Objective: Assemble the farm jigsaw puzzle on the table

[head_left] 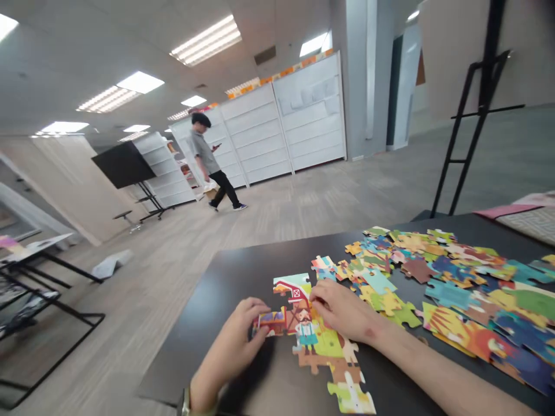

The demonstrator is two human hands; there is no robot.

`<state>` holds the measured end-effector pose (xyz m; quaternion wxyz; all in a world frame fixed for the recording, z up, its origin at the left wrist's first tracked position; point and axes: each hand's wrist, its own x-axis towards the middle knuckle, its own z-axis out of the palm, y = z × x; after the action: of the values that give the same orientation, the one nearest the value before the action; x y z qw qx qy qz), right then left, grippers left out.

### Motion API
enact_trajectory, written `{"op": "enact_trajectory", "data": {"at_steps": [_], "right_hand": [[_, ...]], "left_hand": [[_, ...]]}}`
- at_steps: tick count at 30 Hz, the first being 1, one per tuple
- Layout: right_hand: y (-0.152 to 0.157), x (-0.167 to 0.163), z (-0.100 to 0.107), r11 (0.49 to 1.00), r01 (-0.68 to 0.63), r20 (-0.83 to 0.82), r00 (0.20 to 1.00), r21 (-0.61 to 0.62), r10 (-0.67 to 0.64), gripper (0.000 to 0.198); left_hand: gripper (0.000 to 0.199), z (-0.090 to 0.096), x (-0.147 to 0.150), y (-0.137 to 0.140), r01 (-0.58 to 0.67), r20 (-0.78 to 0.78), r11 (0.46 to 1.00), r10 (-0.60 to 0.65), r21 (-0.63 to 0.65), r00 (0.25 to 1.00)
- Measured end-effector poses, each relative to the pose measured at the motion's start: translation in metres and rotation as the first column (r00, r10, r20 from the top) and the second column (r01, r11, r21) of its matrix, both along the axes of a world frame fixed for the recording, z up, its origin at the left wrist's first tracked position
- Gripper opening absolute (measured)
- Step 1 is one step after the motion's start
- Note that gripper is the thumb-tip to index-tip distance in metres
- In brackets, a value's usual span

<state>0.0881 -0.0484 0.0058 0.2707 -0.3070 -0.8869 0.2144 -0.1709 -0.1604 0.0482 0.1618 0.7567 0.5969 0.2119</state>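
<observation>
A partly joined jigsaw puzzle [323,341] lies on the black table, showing a red barn and a farmer in blue overalls. At its left side, my left hand [236,329] has thumb and fingers closed on a red and purple puzzle piece [273,323], which lies against the joined part. I cannot tell whether that piece is fully locked in. My right hand [342,306] rests at the upper right of the puzzle, its curled fingers gripping the edge beside the barn roof. Those fingers hide part of the edge.
Many loose puzzle pieces [459,289] are heaped over the right half of the table [191,323]. Beyond the table, a person [212,162] walks past white shelves [260,133]. A black stand [459,133] rises behind the table at right; a side table [39,248] is at left.
</observation>
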Motion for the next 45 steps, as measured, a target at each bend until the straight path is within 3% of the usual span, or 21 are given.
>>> {"op": "enact_trajectory", "data": {"at_steps": [4,10,14,16,18,27,32,35,40,45], "right_hand": [[0.004,-0.001,-0.008,0.998,-0.001,-0.112,0.994,0.065,0.008,0.02],[0.017,0.006,0.001,0.981,0.153,-0.308,0.945,0.12,-0.109,0.035],[0.029,0.023,0.009,0.969,0.181,-0.346,0.931,0.165,-0.115,0.038],[0.036,0.032,0.011,0.961,0.202,-0.356,0.926,0.188,-0.125,0.039],[0.043,0.04,0.011,0.953,0.238,-0.363,0.919,0.188,-0.158,0.039],[0.075,0.057,0.009,0.941,0.286,-0.181,0.95,0.182,-0.254,0.05],[0.066,0.05,0.009,0.956,0.177,0.027,0.982,0.234,-0.189,0.023],[0.06,0.042,0.002,0.957,0.178,0.118,0.971,0.23,-0.209,0.03],[0.066,0.042,-0.006,0.965,0.204,0.223,0.946,0.163,-0.237,0.031],[0.087,0.051,-0.007,0.968,0.225,0.195,0.95,0.109,-0.243,0.03]], "left_hand": [[0.044,-0.029,0.032,-0.042,-0.121,-0.1,0.992,0.124,0.037,0.987],[0.045,-0.035,0.05,-0.05,-0.232,-0.125,0.957,0.255,0.173,0.959],[0.027,-0.044,0.051,-0.053,-0.339,-0.038,0.849,0.386,0.406,0.922],[0.02,-0.048,0.052,-0.055,-0.383,-0.003,0.799,0.433,0.464,0.901],[0.017,-0.049,0.053,-0.056,-0.405,0.014,0.785,0.452,0.469,0.892],[0.019,-0.045,0.049,-0.052,-0.37,0.023,0.832,0.397,0.413,0.918],[0.017,-0.039,0.052,-0.051,-0.227,-0.023,0.89,0.257,0.395,0.966],[0.018,-0.036,0.052,-0.051,-0.2,-0.035,0.905,0.23,0.376,0.973],[0.02,-0.037,0.051,-0.054,-0.242,-0.001,0.916,0.256,0.32,0.967],[0.034,-0.037,0.043,-0.04,-0.361,0.067,0.897,0.357,0.256,0.932]]}}
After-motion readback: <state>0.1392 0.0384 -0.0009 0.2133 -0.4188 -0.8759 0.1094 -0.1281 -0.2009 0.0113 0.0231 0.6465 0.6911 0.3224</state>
